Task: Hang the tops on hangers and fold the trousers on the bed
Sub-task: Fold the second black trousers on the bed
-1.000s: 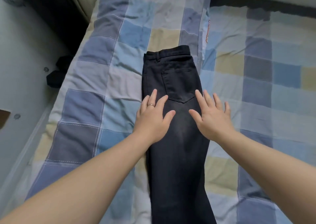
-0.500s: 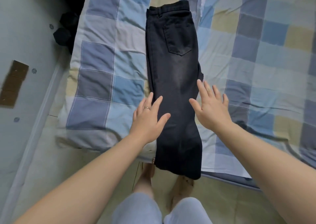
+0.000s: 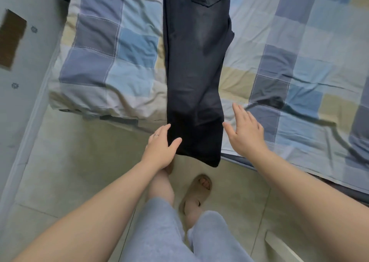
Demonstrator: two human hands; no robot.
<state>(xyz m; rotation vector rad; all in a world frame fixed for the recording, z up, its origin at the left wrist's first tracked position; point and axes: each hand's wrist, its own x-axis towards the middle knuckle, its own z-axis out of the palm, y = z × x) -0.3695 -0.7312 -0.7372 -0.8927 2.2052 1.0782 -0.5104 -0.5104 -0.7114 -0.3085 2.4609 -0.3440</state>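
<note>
Dark, near-black trousers [image 3: 196, 65] lie lengthwise on the checked bed cover [image 3: 111, 47], back pocket up, legs stacked. The hem end hangs over the bed's near edge. At the left edge of the hanging leg end is my left hand [image 3: 160, 148], thumb resting on the cloth and fingers along its side, with no clear grip. Just right of the leg, above the cover, my right hand [image 3: 244, 131] has its fingers spread and holds nothing. The waistband is out of view at the top.
I stand on a pale tiled floor [image 3: 79, 161] at the bed's near edge, with my legs and a beige slipper [image 3: 196, 193] below the hem. A grey wall [image 3: 18, 85] runs along the left. A white edge [image 3: 283, 249] shows at bottom right.
Both hands have slid down the trousers from the seat to the hem end. The view has tilted down, so the floor and my feet now show.
</note>
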